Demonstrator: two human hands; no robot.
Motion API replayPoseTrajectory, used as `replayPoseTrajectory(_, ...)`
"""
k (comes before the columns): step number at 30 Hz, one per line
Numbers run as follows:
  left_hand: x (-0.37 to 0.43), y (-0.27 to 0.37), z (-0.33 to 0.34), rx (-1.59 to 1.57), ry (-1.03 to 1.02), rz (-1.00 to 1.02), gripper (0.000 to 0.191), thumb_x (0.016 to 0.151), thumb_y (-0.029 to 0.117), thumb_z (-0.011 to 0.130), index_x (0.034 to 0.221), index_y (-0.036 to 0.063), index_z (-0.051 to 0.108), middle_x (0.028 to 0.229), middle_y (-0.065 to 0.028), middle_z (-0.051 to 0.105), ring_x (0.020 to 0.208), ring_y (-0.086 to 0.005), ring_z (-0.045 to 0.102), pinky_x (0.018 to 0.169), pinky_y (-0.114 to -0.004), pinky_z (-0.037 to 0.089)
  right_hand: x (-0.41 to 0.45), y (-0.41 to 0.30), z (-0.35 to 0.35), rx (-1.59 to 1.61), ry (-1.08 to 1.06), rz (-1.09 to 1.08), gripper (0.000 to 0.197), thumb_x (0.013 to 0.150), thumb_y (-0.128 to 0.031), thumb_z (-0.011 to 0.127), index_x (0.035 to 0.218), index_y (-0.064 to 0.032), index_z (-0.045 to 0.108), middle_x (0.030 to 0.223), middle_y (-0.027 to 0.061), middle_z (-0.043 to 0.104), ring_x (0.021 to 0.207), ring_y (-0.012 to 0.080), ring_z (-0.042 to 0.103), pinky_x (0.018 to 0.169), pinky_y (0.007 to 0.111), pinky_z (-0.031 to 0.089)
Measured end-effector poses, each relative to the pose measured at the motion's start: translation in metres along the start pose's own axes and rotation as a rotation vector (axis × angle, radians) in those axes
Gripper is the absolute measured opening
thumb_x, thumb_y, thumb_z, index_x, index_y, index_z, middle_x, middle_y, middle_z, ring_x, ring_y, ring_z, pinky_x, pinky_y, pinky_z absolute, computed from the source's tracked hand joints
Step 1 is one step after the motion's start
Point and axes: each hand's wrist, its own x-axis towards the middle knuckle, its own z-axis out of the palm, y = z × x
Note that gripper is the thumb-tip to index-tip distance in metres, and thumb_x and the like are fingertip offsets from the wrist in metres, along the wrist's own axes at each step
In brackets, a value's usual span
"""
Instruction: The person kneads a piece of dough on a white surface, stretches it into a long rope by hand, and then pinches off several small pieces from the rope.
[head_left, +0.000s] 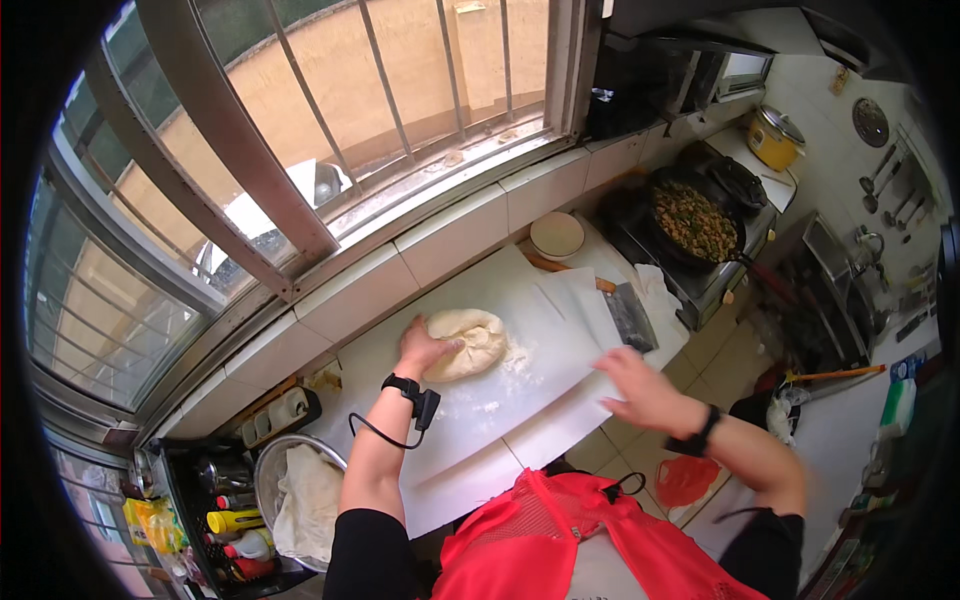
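Observation:
A round lump of dough (466, 346), folded and creased at its centre, rests on a white work sheet (457, 420). My left hand (427, 346) grips the dough's left side, thumb over the top, its other fingers partly hidden. Loose flour (517, 356) is scattered beside the dough. Off to the right, blurred and apart from the dough, my right hand (637, 390) hangs over the sheet's right edge with its fingers spread and nothing in them. Nearest to it on the counter is a cleaver (630, 319) with a wide dark blade.
A pale bowl (557, 235) and a partly covered rolling pin (551, 263) sit near the wall. Beyond, a wok of chopped filling (694, 223) stands on the gas stove. At left are a metal basin with cloth (304, 502) and a black crate of bottles (225, 457).

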Motion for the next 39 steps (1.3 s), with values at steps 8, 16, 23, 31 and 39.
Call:
replayPoseTrajectory(8, -0.073, 0.018, 0.000, -0.560, -0.224, -0.244, 0.057, 0.065, 0.017, 0.085, 0.115, 0.0002, 0.063, 0.108, -0.0088, 0.069, 0.093, -0.0196, 0.067, 0.083, -0.034, 0.054, 0.184, 0.024, 0.156, 0.379, 0.188, -0.040, 0.071, 0.069, -0.017, 0.081, 0.130, -0.0055, 0.047, 0.117, 0.0255, 0.052, 0.109, 0.0425, 0.052, 0.097, 0.046, 0.045)
replayPoseTrajectory(16, -0.115, -0.012, 0.036, -0.019, 0.279, -0.152, 0.054, 0.090, 0.043, 0.061, 0.134, 0.0128, 0.055, 0.134, -0.0214, 0.050, 0.125, -0.0428, 0.045, 0.103, -0.060, 0.037, 0.152, -0.053, 0.134, 0.033, 0.197, -0.564, 0.024, 0.077, -0.013, 0.059, 0.101, -0.0155, 0.061, 0.090, 0.0135, 0.050, 0.082, 0.0318, 0.052, 0.069, 0.042, 0.047)
replayPoseTrajectory(23, -0.133, 0.006, 0.080, 0.556, 0.481, 0.391, 0.049, 0.079, 0.040, 0.069, 0.125, 0.0268, 0.058, 0.135, -0.0149, 0.041, 0.124, -0.0425, 0.036, 0.094, -0.066, 0.034, 0.107, -0.002, 0.128, 0.450, 0.089, -0.293, 0.049, 0.071, -0.009, 0.074, 0.117, -0.0058, 0.057, 0.100, 0.0165, 0.055, 0.100, 0.0348, 0.053, 0.089, 0.040, 0.045)
replayPoseTrajectory(31, -0.053, 0.060, 0.042, 0.608, 0.201, 0.055, 0.031, 0.090, 0.036, 0.059, 0.117, 0.0217, 0.064, 0.115, -0.0111, 0.060, 0.104, -0.0362, 0.057, 0.079, -0.056, 0.047, 0.150, 0.012, 0.184, 0.490, 0.149, 0.144, 0.070, 0.073, -0.017, 0.076, 0.133, 0.0020, 0.046, 0.110, 0.0239, 0.058, 0.100, 0.0409, 0.056, 0.091, 0.045, 0.048)
replayPoseTrajectory(39, -0.062, 0.077, 0.013, 0.363, 0.238, -0.053, 0.045, 0.097, 0.038, 0.047, 0.130, 0.0097, 0.057, 0.136, -0.0247, 0.051, 0.121, -0.0465, 0.049, 0.104, -0.056, 0.034, 0.168, -0.016, 0.149, 0.425, 0.239, -0.101, 0.041, 0.072, 0.004, 0.052, 0.111, -0.0020, 0.063, 0.112, 0.0230, 0.060, 0.108, 0.0420, 0.055, 0.094, 0.045, 0.047)
